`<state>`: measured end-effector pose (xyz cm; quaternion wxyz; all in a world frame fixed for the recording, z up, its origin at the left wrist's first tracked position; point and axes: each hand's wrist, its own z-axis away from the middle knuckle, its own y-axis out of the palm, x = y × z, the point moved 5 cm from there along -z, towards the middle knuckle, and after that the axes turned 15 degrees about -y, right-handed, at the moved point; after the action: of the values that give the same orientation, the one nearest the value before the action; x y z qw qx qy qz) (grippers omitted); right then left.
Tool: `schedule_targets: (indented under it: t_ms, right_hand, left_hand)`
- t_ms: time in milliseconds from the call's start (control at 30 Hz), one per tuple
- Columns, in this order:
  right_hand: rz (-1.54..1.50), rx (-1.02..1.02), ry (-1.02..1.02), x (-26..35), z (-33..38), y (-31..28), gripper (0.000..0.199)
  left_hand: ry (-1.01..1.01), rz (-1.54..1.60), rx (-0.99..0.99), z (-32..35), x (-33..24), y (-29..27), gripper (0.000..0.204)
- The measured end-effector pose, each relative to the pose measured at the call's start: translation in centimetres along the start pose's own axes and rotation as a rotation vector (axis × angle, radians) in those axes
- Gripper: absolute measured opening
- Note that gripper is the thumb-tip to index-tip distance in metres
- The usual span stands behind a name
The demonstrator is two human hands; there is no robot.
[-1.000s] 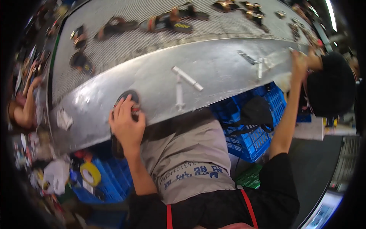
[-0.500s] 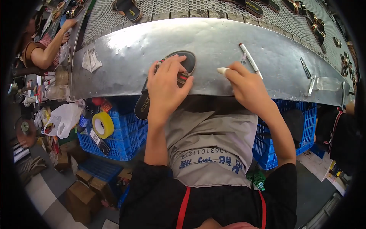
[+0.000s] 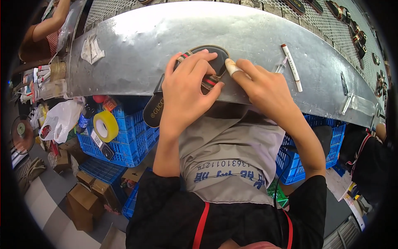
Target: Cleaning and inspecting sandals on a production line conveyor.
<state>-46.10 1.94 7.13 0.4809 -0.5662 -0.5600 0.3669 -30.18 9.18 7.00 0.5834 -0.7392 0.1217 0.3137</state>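
A dark slide sandal (image 3: 155, 108) with a green-and-red striped strap lies across the metal table's near edge, its heel end sticking out over it. My left hand (image 3: 188, 83) grips it from above, fingers over the strap and thumb on the near side. My right hand (image 3: 265, 85) is closed, fingers curled in. One of its fingers wears a white cover (image 3: 232, 67) whose tip is at the right rim of the sandal's toe end. Whether anything is inside the curled fingers is hidden. Just right of that hand lie a white marker (image 3: 292, 68) and a small clear pointed thing (image 3: 283, 65).
A crumpled white cloth (image 3: 91, 49) lies on the table's left. Dark tweezers-like tool (image 3: 344, 83) and a clear container (image 3: 361, 104) are at the right. Beyond the table, several sandals rest on a mesh belt (image 3: 323, 25). Blue crates (image 3: 128, 139) stand below; another person's arm (image 3: 54, 23) shows far left.
My right hand has moved left, bringing the covered finger from beside the sandal to its rim. My left hand keeps its hold. The whole view has shifted a little.
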Motion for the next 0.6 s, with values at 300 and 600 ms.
schedule_targets:
  t_ms: [300,600]
  right_hand:
    - [0.022,0.033,-0.028,-0.8,0.5,0.5,0.034]
    - [0.074,0.032,-0.014,-0.4,-0.6,1.1,0.032]
  left_hand:
    - [0.001,0.011,0.009,0.0,0.2,0.3,0.025]
    - [0.01,0.01,-0.001,0.1,0.3,0.4,0.026]
